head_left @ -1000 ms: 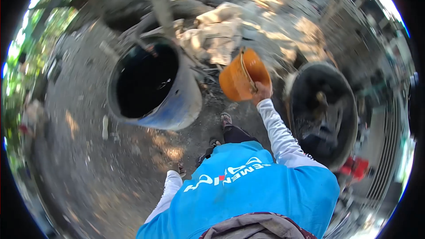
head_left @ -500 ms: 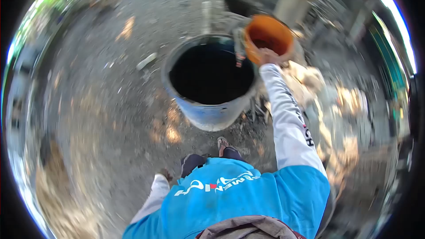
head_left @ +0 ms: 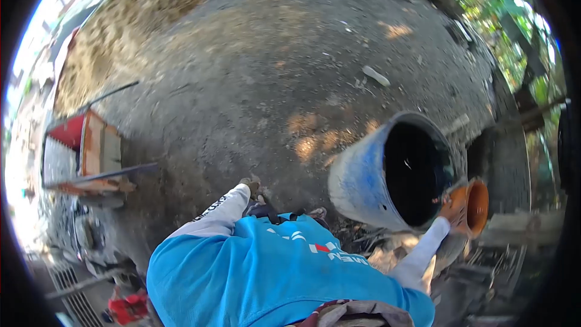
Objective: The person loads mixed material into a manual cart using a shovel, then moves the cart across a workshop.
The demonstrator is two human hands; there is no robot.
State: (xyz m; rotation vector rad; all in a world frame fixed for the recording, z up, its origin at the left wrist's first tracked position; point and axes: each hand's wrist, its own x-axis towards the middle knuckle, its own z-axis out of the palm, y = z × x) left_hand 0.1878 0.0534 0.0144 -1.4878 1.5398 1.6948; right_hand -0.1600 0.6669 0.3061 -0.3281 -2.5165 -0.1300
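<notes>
The person stands on bare grey ground [head_left: 272,66] in a blue shirt with long white sleeves; the right arm reaches out to the near right. The right hand [head_left: 451,206] is closed on the rim of an orange bucket [head_left: 475,206], fingers gripping its edge. The bucket hangs off the ground, tipped onto its side, with its open mouth turned to the right. It sits just to the right of a large blue barrel [head_left: 363,175], close against the near part of the barrel's rim; whether the two touch I cannot tell. The barrel's mouth is wide and black inside, with one small glint showing in the dark; its blue wall is scuffed pale.

The left hand [head_left: 251,185] hangs low beside the body, left of the barrel and well apart from the bucket. It holds nothing that I can see; it is too small and blurred to say whether the fingers are curled or loose.

Farther off on the left lies a heap of sand [head_left: 115,30]; nearer on that side stands a red and wooden frame [head_left: 91,145] with long handles. A pale scrap [head_left: 376,75] lies on the ground beyond the barrel; green leaves [head_left: 502,0] show at the far right.
</notes>
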